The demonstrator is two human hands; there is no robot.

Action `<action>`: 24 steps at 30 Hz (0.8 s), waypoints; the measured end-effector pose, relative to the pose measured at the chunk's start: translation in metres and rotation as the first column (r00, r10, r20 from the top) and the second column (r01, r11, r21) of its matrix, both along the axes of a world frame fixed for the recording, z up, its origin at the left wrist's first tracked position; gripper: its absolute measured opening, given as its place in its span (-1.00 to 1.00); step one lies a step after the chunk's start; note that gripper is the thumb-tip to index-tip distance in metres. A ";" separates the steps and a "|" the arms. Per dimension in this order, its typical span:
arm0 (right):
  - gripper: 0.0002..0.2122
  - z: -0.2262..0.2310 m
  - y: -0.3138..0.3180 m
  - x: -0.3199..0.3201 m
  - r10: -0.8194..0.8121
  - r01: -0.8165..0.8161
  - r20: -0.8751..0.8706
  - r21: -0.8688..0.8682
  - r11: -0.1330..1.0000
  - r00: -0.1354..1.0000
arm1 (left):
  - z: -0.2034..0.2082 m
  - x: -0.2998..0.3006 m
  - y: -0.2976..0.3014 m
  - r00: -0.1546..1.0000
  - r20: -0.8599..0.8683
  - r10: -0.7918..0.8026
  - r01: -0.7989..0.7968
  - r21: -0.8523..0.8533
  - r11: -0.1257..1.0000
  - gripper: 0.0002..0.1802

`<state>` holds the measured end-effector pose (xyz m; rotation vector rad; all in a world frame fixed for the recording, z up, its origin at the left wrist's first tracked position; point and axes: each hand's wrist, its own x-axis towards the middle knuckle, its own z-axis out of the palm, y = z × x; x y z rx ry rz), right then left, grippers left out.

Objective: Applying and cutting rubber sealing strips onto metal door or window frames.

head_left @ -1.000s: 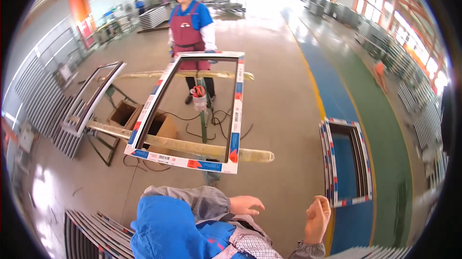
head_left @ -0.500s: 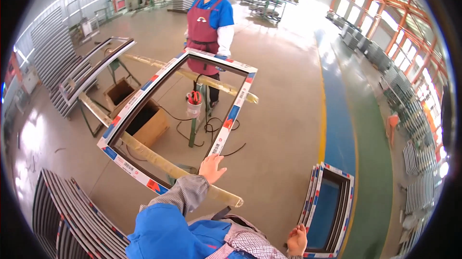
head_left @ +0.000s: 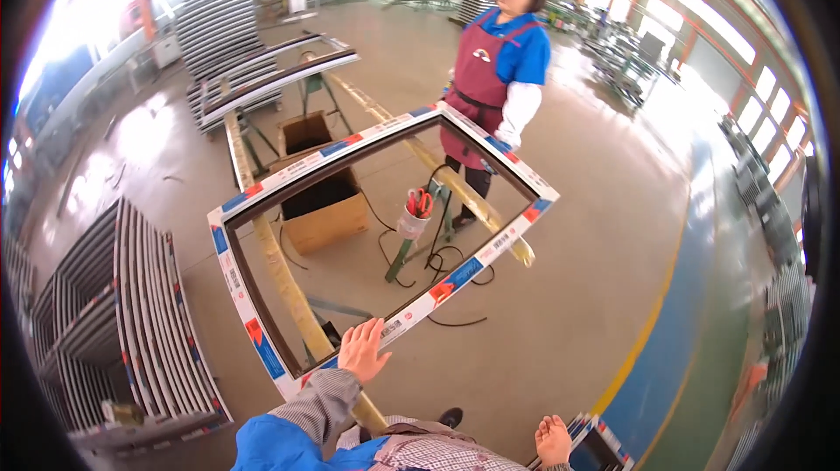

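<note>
A rectangular window frame (head_left: 459,277), dark on its inner edge and covered in white, red and blue printed film, lies across two film-wrapped beams (head_left: 282,274). My left hand (head_left: 363,350) rests at its near edge, fingers stretched out and not wrapped round it. Off to the lower right, my right hand (head_left: 553,441) is raised with nothing in it, its fingers loosely bent and apart. Across from me stands a co-worker (head_left: 490,69) in a maroon apron, one hand by the frame's far side.
A tub with red-handled tools (head_left: 414,219) stands inside the frame's outline, near black cables. Cardboard boxes (head_left: 328,226) sit below. Stacked frames (head_left: 149,314) stand at left, and more frames (head_left: 604,445) at lower right. Another frame (head_left: 280,77) lies on the supports further back.
My view has turned left, so the frame and co-worker appear further right. My left hand stays at the frame's near edge. The co-worker remains at the far side.
</note>
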<state>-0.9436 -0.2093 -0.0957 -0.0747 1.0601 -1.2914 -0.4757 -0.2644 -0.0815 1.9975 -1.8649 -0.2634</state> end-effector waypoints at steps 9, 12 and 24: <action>-0.78 -0.018 -0.249 0.063 0.605 -0.589 -0.279 0.148 0.794 0.746 | -0.016 -0.017 -0.007 0.966 0.135 0.219 -0.218 -0.023 0.976 -0.39; -0.64 -0.038 -0.310 0.114 0.612 -0.598 -0.078 0.146 0.788 0.787 | -0.021 -0.024 -0.011 0.957 0.137 0.255 -0.254 -0.024 0.967 -0.42; -0.31 0.127 -0.345 0.236 0.770 -0.397 0.365 -0.696 0.599 0.523 | 0.289 0.029 -0.013 0.985 -0.041 0.168 -0.156 0.208 0.966 -0.61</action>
